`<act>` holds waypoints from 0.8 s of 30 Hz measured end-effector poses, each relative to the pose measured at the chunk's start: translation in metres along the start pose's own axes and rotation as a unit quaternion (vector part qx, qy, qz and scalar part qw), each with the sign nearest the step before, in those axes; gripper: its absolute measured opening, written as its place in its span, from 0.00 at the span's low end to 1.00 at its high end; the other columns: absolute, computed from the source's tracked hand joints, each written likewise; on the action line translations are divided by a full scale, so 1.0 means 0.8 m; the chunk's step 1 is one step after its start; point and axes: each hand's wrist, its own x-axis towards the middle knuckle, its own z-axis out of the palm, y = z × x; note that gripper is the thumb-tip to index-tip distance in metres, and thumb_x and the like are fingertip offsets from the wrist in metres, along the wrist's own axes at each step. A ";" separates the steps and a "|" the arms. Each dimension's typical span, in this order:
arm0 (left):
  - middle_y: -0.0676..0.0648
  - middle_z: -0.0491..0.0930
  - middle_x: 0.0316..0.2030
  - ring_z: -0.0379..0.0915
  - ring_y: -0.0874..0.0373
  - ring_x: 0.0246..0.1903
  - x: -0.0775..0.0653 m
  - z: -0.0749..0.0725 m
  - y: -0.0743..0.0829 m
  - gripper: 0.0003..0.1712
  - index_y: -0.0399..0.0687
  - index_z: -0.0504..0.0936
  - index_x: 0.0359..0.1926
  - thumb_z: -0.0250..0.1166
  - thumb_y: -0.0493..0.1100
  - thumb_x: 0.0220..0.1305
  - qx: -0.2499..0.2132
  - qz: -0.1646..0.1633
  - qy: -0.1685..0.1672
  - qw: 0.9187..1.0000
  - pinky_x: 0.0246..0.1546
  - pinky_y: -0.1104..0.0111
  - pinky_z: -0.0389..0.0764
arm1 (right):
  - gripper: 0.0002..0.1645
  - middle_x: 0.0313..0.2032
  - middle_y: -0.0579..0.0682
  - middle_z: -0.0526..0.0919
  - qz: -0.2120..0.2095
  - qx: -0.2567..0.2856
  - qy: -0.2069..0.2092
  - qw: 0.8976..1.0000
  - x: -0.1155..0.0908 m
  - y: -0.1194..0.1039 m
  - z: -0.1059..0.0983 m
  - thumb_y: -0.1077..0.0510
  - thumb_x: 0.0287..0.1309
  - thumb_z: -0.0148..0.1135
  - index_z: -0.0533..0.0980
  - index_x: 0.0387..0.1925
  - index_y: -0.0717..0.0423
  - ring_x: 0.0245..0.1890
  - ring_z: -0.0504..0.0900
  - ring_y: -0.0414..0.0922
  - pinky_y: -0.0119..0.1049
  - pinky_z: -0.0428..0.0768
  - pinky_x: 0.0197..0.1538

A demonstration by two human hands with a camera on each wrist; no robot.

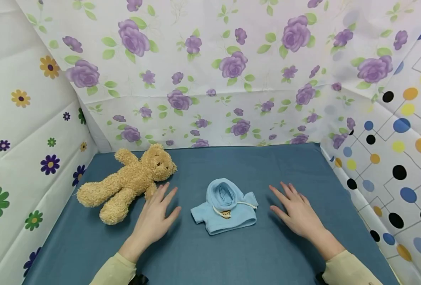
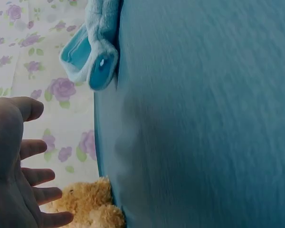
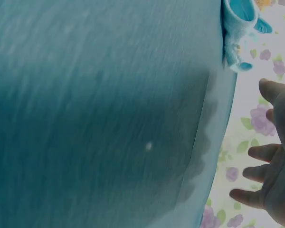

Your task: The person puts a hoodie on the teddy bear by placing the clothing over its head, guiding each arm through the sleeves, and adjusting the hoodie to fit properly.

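Note:
A small light-blue hoodie (image 1: 232, 221) with a white drawstring and a brown patch on its chest lies flat in the middle of the blue cloth. To its left a tan teddy bear (image 1: 135, 178) lies on its back, head toward the right. My left hand (image 1: 155, 217) hovers between bear and hoodie, fingers spread, its fingertips overlapping the bear's arm in the head view. On the hoodie's other side my right hand (image 1: 297, 213) is held with fingers apart, holding nothing. The left wrist view shows the hoodie's sleeve (image 2: 102, 66) beyond the left thumb.
Blue cloth (image 1: 232, 261) covers the table. Behind it hangs a white curtain with purple roses (image 1: 233, 65). Flower-printed fabric (image 1: 50, 164) walls the left side, and dotted fabric (image 1: 399, 172) walls the right.

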 end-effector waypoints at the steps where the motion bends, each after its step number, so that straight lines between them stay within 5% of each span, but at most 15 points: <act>1: 0.36 0.61 0.80 0.57 0.33 0.78 0.000 0.001 0.001 0.36 0.46 0.71 0.79 0.68 0.52 0.77 -0.004 0.001 0.004 1.000 0.68 0.30 0.63 | 0.41 0.80 0.65 0.61 -0.003 0.005 0.007 1.000 0.001 -0.002 0.000 0.40 0.77 0.63 0.62 0.84 0.41 0.79 0.59 0.69 0.74 0.62 0.70; 8: 0.41 0.77 0.69 0.78 0.41 0.64 0.001 0.007 0.022 0.26 0.47 0.81 0.70 0.69 0.49 0.77 -0.052 -0.021 0.008 0.998 0.56 0.44 0.81 | 0.29 0.67 0.60 0.81 0.008 0.046 0.040 0.998 0.004 -0.026 0.000 0.47 0.77 0.65 0.76 0.73 0.49 0.65 0.80 0.63 0.65 0.78 0.60; 13: 0.50 0.85 0.54 0.84 0.54 0.48 0.001 0.014 0.038 0.16 0.52 0.87 0.61 0.68 0.49 0.78 -0.100 -0.054 -0.004 0.994 0.40 0.56 0.84 | 0.21 0.58 0.53 0.87 0.033 0.078 0.032 0.996 0.006 -0.043 0.002 0.48 0.77 0.66 0.83 0.65 0.49 0.54 0.87 0.54 0.57 0.84 0.52; 18: 0.60 0.82 0.29 0.75 0.65 0.25 0.000 0.026 0.048 0.09 0.56 0.91 0.41 0.67 0.48 0.78 -0.144 -0.071 -0.043 0.986 0.27 0.66 0.76 | 0.12 0.32 0.39 0.87 0.075 0.108 0.000 0.991 0.007 -0.057 0.007 0.48 0.77 0.65 0.89 0.52 0.45 0.27 0.81 0.40 0.41 0.78 0.30; 24: 0.58 0.60 0.11 0.53 0.63 0.11 -0.005 0.042 0.058 0.30 0.57 0.73 0.16 0.64 0.55 0.79 -0.178 -0.114 -0.122 0.970 0.15 0.68 0.56 | 0.16 0.17 0.40 0.74 0.129 0.140 -0.075 0.979 0.009 -0.075 0.016 0.39 0.77 0.62 0.88 0.37 0.39 0.17 0.70 0.41 0.38 0.66 0.23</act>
